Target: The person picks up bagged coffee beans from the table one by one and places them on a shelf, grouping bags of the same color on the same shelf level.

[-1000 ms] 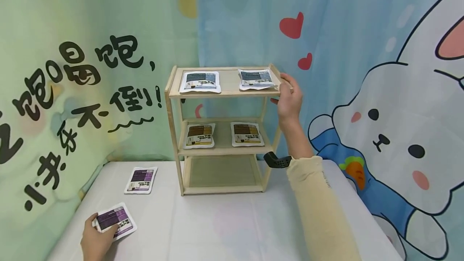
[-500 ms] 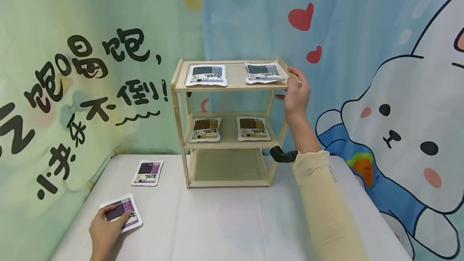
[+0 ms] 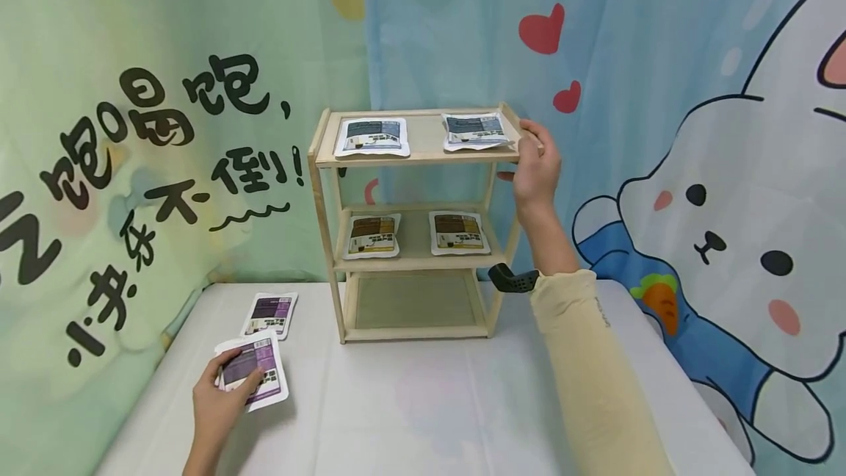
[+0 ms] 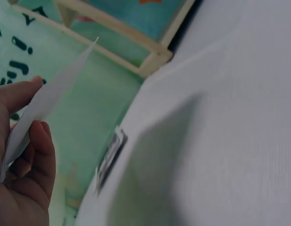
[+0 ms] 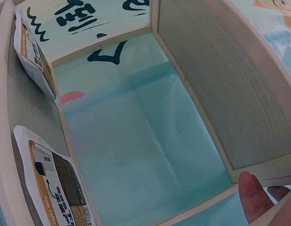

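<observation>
My left hand (image 3: 214,406) pinches a white coffee packet with a purple label (image 3: 269,377) by its left side, thumb and fingers on opposite faces. In the left wrist view this packet (image 4: 53,94) is seen nearly edge-on, raised over the table with its shadow below. A second purple-labelled packet (image 3: 272,307) lies flat behind it, partly overlapped in the head view. My right hand (image 3: 538,171) grips the right end of the top board of a three-tier wooden shelf (image 3: 410,264). In the right wrist view a fingertip (image 5: 251,190) touches that board's edge.
Two blue-labelled packets (image 3: 372,136) lie on the top tier. Two yellow-brown-labelled packets (image 3: 459,233) lie on the middle tier. The bottom tier (image 3: 416,300) is bare. A white-covered table (image 3: 390,410) carries the shelf, with printed curtains (image 3: 456,35) behind.
My left hand has lifted the purple-labelled packet off the table and moved it right and toward the shelf. My right hand keeps its grip on the shelf.
</observation>
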{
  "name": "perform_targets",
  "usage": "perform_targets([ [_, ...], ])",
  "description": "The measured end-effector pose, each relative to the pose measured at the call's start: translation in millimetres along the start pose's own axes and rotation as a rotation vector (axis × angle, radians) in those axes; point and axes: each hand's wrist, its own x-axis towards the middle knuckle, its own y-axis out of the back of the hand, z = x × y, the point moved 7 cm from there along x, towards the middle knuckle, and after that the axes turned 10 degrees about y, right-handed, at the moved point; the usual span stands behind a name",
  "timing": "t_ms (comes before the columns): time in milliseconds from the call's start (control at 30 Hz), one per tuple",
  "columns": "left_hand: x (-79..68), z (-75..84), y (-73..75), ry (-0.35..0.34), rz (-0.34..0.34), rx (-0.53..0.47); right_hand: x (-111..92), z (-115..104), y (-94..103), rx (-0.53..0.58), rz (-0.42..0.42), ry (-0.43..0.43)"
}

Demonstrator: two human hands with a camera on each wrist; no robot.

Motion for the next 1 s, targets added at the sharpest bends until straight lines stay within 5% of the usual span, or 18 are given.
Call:
perform_targets([
  [600, -36.6, 43.7, -80.8, -0.109, -0.285, -0.288, -1, -2, 1.6, -0.017, 0.007, 0.005],
  [1000, -46.2, 54.3, -137.8, -0.057, -0.406, -0.361, -1, -2, 2.2, -0.050, 0.000, 0.015],
])
